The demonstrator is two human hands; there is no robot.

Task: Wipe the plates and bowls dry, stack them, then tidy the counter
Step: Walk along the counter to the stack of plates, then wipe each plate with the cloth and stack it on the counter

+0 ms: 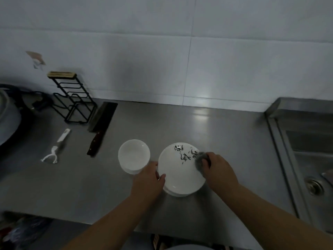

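Dim light blurs the top plate's [180,173] dark markings, and the number of plates beneath it is unclear. Near the bench's [230,134] front edge, the left hand [149,179] grips the plate's left rim and the right hand [219,170] clutches a grey cloth [199,159] on its right side. Stacked bowls [133,156] sit just left, with a knife [100,127] and a peeler [55,147] beyond them.

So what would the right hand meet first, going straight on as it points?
The right hand would probably meet the black markings on the plate, just ahead of its grey cloth.
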